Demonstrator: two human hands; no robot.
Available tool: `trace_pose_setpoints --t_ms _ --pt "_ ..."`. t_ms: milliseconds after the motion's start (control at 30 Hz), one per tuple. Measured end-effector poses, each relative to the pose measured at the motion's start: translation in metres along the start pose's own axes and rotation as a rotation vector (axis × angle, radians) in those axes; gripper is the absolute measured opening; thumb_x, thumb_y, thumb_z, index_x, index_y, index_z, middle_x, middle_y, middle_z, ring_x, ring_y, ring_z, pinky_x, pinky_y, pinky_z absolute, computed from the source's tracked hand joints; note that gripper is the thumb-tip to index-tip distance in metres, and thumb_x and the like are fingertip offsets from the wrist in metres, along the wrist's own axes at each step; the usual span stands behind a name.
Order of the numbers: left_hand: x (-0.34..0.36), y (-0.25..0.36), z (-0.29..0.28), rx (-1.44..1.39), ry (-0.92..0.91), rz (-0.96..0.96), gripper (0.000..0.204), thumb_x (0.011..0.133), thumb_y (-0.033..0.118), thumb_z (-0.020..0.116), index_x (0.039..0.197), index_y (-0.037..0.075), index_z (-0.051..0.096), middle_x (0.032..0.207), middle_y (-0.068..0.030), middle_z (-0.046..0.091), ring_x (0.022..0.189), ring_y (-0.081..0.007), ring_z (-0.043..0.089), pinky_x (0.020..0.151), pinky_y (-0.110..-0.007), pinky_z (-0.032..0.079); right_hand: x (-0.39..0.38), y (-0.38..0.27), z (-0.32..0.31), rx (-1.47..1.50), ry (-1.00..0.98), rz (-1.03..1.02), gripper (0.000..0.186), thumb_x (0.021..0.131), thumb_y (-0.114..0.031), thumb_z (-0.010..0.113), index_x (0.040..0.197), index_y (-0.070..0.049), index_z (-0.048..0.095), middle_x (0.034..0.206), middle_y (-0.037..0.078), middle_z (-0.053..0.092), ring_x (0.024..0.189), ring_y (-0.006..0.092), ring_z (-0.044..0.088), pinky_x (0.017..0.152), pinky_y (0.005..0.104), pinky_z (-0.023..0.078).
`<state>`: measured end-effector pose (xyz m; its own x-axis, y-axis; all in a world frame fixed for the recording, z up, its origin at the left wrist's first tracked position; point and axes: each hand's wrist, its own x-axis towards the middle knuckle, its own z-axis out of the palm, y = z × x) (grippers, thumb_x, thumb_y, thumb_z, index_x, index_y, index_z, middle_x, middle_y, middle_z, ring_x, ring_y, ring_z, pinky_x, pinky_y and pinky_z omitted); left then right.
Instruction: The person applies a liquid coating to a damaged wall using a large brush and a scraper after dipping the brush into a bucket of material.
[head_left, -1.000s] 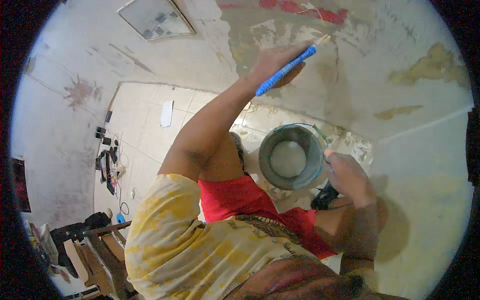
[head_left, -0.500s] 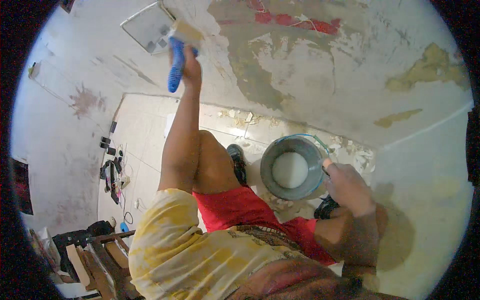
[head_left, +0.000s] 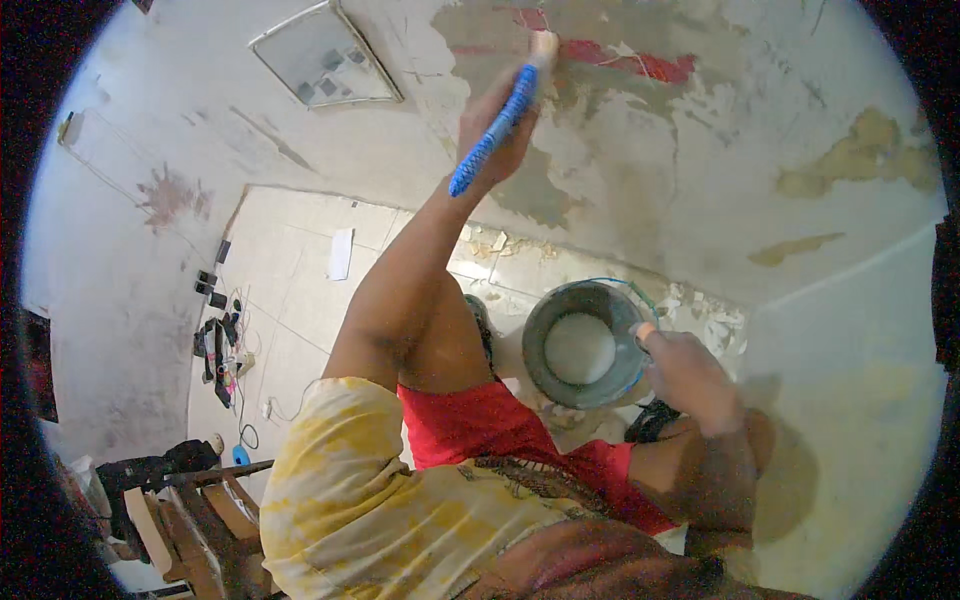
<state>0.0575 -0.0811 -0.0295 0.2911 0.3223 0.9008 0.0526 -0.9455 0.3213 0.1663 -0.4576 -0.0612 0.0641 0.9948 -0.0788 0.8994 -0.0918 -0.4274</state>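
My left hand [head_left: 495, 125] is raised to the wall, closed round the blue textured handle of a wide brush [head_left: 493, 140]. Its pale bristle end, seen edge-on and slightly blurred, lies over the red strip on the wall [head_left: 640, 62]; whether it touches cannot be told. With my right hand [head_left: 685, 370] I grip the rim of a grey bucket [head_left: 537, 345], thumb along the edge. Whitish liquid [head_left: 580, 348] lies in the bottom of the bucket, which stands upright on the floor beside my leg.
Flaked paint scraps [head_left: 500, 243] line the wall's foot. A framed panel [head_left: 325, 55] is on the wall at upper left. A white sheet [head_left: 341, 254] lies on the tiles. Cables and small dark items [head_left: 218, 350] lie at left, wooden furniture [head_left: 205, 520] at lower left.
My left hand has swept the brush rightward along the wall, from beside the framed panel to the red strip. The brush has turned edge-on. My right hand stays at the bucket.
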Motion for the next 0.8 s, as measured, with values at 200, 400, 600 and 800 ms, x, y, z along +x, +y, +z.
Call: trace_pose_setpoints --t_ms 200,400,600,800 --pt "0.009 -0.020 -0.027 -0.162 0.032 -0.216 0.037 0.089 0.008 0.060 0.125 -0.001 0.054 0.102 -0.0146 0.067 0.090 -0.0246 0.065 0.079 -0.037 0.052 -0.008 0.006 0.002 -0.048 0.054 -0.044 0.039 0.082 -0.006 0.058 0.120 -0.002 0.054 0.084 0.022 0.065 0.078 0.0433 0.063 0.074 0.0509 0.051" --pt "0.030 -0.056 -0.054 -0.716 0.712 -0.665 0.037 0.092 0.008 0.057 0.128 -0.001 0.049 0.121 -0.0117 0.059 0.106 -0.0248 0.060 0.090 -0.035 0.049 -0.006 -0.014 -0.023 -0.039 -0.117 0.171 0.037 0.083 -0.008 0.057 0.119 -0.003 0.054 0.087 0.021 0.064 0.084 0.0410 0.063 0.076 0.0505 0.050" --pt "0.016 -0.023 -0.019 -0.982 0.460 -0.779 0.034 0.091 0.015 0.064 0.121 0.004 0.055 0.116 -0.0107 0.062 0.112 -0.0246 0.058 0.099 -0.041 0.045 -0.009 -0.003 -0.009 -0.039 -0.050 0.086 0.039 0.083 -0.011 0.060 0.121 -0.005 0.052 0.087 0.021 0.065 0.084 0.0413 0.063 0.076 0.0510 0.051" --pt "0.000 -0.005 -0.022 -0.925 0.002 -0.771 0.041 0.090 0.016 0.066 0.127 0.005 0.055 0.112 -0.0063 0.062 0.100 -0.0173 0.059 0.089 -0.033 0.047 -0.002 -0.004 -0.005 -0.066 -0.069 0.081 0.042 0.082 -0.011 0.063 0.121 -0.005 0.052 0.088 0.022 0.065 0.087 0.0420 0.062 0.079 0.0502 0.050"
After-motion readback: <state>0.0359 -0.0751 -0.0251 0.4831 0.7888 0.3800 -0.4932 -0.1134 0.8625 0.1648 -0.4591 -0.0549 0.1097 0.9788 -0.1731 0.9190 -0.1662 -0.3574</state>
